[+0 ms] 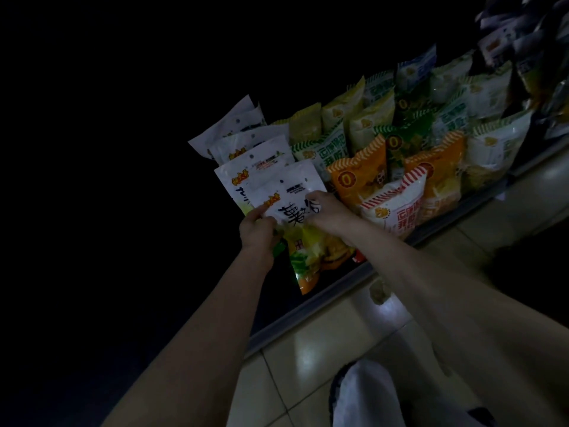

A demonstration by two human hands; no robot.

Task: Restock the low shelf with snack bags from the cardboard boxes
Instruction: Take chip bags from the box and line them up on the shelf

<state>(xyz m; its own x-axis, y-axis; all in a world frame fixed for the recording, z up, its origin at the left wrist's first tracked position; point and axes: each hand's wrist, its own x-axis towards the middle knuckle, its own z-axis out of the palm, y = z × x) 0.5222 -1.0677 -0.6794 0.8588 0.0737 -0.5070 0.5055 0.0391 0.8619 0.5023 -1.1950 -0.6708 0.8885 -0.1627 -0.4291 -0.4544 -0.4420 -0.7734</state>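
Gripping the front white snack bag point(292, 204) with both hands here: the left hand point(258, 231) has its fingers curled around the bag's left edge, and the right hand point(326, 212) pinches it on the right side, fingers bent over the big black lettering. The bag stands upright at the front lip of the low shelf point(311, 300), its yellow and green bottom half showing below the hands.

Right behind it is a row of matching white bags point(246, 149), stacked one after another toward the back. Just to the right there are orange bags point(358, 177), a red-striped white bag point(392, 208) and more green-and-white bags point(323, 146) packed tight further along. Yellowish ones point(341, 109) sit behind those.

Everything left of the shelf is pitch dark, can't make out anything there. Pale floor tiles point(323, 343) run along the shelf front, and a knee in light trousers point(366, 396) shows at the bottom.
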